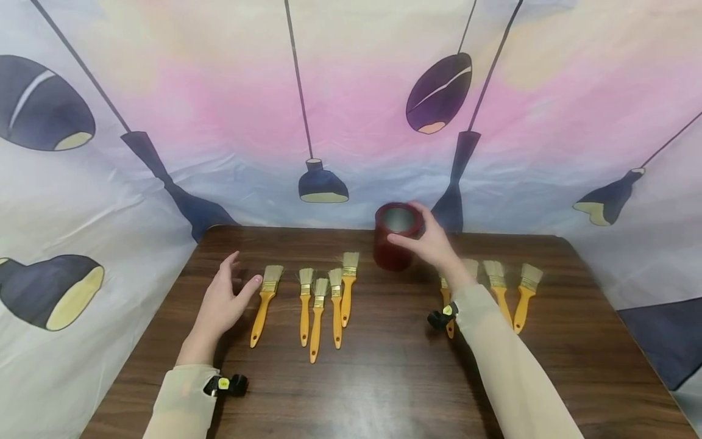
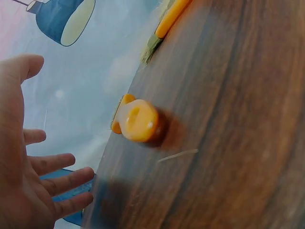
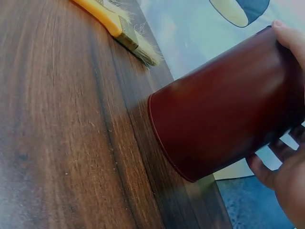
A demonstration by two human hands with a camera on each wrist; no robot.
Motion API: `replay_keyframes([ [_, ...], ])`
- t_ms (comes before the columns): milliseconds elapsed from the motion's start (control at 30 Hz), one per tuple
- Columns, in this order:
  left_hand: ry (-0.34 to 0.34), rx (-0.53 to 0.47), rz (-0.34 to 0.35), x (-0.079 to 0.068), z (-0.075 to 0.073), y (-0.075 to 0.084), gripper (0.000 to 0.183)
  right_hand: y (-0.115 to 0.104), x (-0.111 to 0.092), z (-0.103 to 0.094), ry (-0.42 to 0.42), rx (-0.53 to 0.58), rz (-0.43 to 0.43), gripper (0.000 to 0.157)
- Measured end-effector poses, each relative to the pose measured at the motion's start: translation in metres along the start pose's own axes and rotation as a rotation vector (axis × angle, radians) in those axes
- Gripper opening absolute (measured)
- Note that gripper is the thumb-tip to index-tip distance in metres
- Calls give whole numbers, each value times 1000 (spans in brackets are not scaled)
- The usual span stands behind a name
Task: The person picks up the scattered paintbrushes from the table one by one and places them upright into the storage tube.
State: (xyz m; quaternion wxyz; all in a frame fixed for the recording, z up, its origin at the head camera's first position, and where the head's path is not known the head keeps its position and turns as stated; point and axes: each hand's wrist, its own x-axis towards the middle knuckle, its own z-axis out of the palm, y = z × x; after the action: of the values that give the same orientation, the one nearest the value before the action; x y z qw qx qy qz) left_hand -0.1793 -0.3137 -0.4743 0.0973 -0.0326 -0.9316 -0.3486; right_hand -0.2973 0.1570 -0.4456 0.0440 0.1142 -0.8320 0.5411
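A dark red cylindrical cup [image 1: 390, 251] stands upright at the back of the wooden table, and my right hand [image 1: 430, 244] grips it near the rim. In the right wrist view the cup [image 3: 224, 109] fills the space beside the thumb and curled fingers. My left hand [image 1: 222, 299] hovers with fingers spread and holds nothing. Its thumb is close to a paintbrush [image 1: 265, 305] with a yellow handle and pale bristles. In the left wrist view, that hand [image 2: 33, 157] is apart from a yellow handle end [image 2: 140, 120].
Several similar paintbrushes [image 1: 319, 323] lie in the middle of the brown table [image 1: 373, 390], bristles toward the back. More paintbrushes [image 1: 526, 299] lie at the right, partly behind the right forearm. A printed cloth [image 1: 230, 91] with lamp pictures hangs behind the table.
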Motion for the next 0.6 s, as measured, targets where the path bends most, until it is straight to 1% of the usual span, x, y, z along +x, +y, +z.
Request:
replay_keyframes([
  [100, 26, -29, -4, -1, 1, -1, 84, 0, -4, -1, -5, 10, 0, 99],
  [267, 20, -16, -31, -1, 3, -2, 79, 3, -19, -6, -1, 6, 3, 99],
  [367, -6, 2, -47, -1, 5, -3, 81, 5, -31, -8, 5, 10, 7, 99],
  [600, -96, 49, -65, 0, 12, -1, 93, 8, -60, -8, 39, 82, -13, 97],
])
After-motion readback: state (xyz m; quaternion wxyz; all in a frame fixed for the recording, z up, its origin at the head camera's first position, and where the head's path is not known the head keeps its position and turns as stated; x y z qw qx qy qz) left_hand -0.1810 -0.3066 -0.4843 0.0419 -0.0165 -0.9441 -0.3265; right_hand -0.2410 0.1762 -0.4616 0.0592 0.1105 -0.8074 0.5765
